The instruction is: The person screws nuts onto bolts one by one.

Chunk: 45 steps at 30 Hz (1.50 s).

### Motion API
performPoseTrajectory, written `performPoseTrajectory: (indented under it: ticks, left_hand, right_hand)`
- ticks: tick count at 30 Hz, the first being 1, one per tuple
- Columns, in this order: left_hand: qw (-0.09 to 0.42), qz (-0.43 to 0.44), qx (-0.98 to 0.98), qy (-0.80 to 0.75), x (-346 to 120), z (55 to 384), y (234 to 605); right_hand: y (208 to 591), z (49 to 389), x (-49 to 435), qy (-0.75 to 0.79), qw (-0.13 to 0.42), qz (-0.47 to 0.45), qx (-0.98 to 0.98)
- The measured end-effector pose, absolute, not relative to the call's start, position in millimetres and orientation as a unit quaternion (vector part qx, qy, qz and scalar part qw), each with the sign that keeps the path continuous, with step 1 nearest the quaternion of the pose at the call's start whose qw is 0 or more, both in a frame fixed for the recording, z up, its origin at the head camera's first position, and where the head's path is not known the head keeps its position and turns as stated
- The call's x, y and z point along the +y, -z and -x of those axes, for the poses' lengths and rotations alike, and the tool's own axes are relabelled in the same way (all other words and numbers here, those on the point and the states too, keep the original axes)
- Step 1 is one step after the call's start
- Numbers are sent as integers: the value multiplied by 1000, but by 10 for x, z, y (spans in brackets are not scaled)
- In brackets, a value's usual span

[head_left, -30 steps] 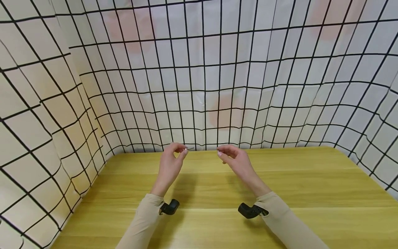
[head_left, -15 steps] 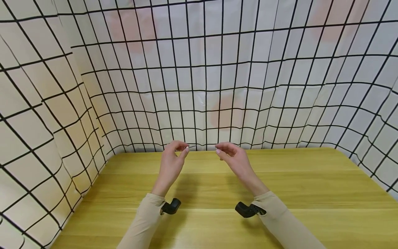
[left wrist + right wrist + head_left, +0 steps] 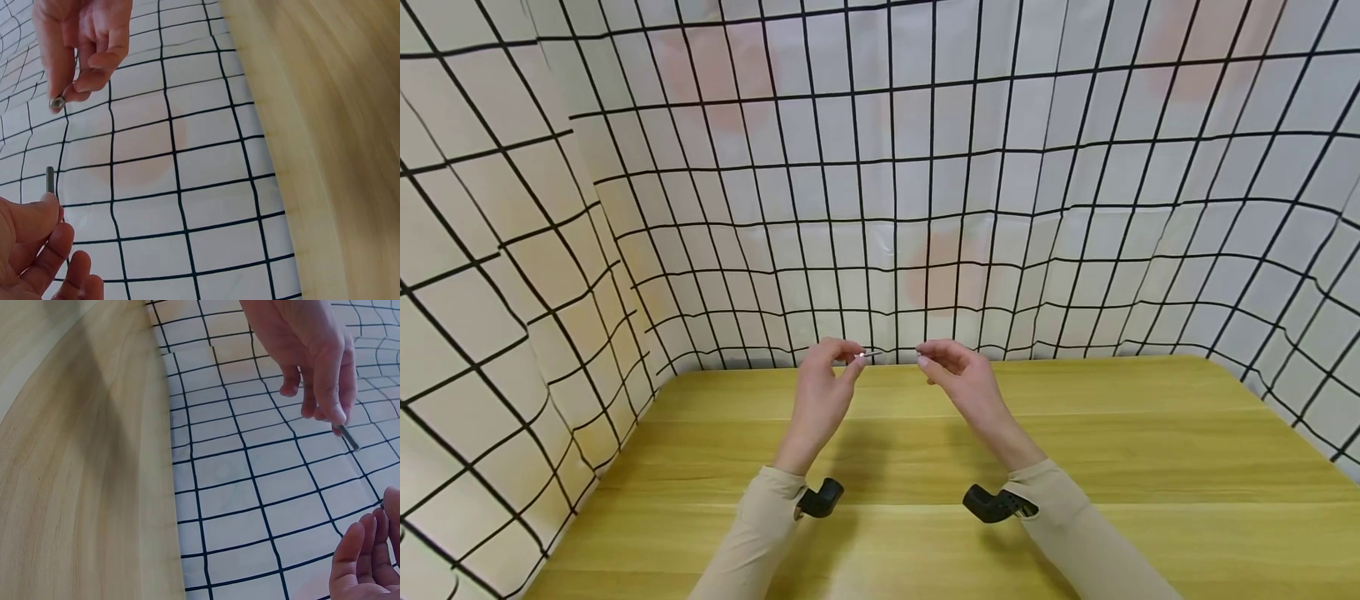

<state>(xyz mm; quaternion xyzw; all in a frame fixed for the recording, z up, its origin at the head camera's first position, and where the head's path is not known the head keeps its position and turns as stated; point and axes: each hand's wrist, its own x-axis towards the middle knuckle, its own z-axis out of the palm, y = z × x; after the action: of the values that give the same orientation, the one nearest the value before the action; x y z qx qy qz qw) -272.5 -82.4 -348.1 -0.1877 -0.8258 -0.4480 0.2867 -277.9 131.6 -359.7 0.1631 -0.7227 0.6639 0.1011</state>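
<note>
My left hand (image 3: 822, 398) pinches a slim metal bolt (image 3: 50, 180) between thumb and fingertips, its bare shank pointing toward the other hand. The bolt's gripped end is hidden by the fingers. Across a short gap, my right hand (image 3: 972, 390) pinches a small metal nut (image 3: 57, 102), whose hole faces the bolt in the left wrist view. Both hands hang above the table at about the same height. From the right wrist view, the bolt's free end stands apart from the right fingertips.
Below the hands lies a wooden table (image 3: 895, 467), its far edge just beyond the fingertips. White cloth with a black grid (image 3: 910, 192) rises behind and at both sides. Each wrist carries a black camera mount (image 3: 822, 497).
My left hand has moved slightly right and up with the bolt, and the right hand a little left and up with the nut. The gap between them has narrowed.
</note>
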Motion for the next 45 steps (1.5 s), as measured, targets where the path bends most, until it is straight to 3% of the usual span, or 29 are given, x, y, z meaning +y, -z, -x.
performPoseTrajectory:
  ticks: [34, 45]
  left_hand:
    - [322, 227, -820, 416, -721, 2697, 3434]
    - [307, 219, -822, 426, -707, 2682, 3457]
  right_hand:
    - [3543, 2813, 1024, -674, 105, -196, -705]
    - [3548, 2792, 1030, -673, 103, -193, -706]
